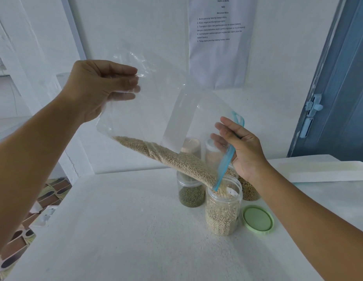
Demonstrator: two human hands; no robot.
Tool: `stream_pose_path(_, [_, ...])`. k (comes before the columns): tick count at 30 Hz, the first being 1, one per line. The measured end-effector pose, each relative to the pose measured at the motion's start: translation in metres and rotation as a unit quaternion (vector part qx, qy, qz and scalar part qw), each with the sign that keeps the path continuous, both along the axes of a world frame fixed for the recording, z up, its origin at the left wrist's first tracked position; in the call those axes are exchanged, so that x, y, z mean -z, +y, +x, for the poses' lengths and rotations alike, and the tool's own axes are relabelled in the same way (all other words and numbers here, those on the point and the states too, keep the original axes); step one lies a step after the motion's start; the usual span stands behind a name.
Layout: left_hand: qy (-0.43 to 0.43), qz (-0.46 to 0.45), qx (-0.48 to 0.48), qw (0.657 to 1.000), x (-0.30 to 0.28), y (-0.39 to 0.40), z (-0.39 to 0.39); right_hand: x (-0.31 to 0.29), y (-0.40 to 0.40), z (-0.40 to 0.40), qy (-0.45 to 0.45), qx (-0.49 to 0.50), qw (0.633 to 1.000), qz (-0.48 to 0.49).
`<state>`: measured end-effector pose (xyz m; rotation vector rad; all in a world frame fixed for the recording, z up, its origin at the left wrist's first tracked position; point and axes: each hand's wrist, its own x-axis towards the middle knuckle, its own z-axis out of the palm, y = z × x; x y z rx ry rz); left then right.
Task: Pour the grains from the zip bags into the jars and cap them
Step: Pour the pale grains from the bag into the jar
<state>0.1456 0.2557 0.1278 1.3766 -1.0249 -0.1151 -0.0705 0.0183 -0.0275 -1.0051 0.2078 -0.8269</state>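
**Midway: pale grain pouring from a zip bag into an open jar**

Here, a person tilts a clear zip bag (156,110) over an open jar (224,209) on a white table (115,230). The left hand (95,88) pinches the bag's raised bottom corner between thumb and fingers. The right hand (240,151) grips the blue zip strip at the mouth, guiding its lowest corner just inside the jar's rim. Small, round, beige grains (176,159) lie in a sloping band along the bag's lower fold.

To pour well, I judge, keep the mouth narrow and inside the rim, and raise the far corner gradually.

The jar is transparent ribbed plastic, already mostly full. Its flat, round, pale green lid (257,219) lies just beside it. Behind stands a jar of dark green beans (191,196), with other jars partly hidden.
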Motion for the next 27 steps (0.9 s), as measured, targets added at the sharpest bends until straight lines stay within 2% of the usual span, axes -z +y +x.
stream_pose_path(27, [-0.004,-0.004,0.003,1.000,-0.0033,-0.0035,-0.0019,-0.0015,-0.0023,0.0000,-0.002,0.001,1.000,-0.001])
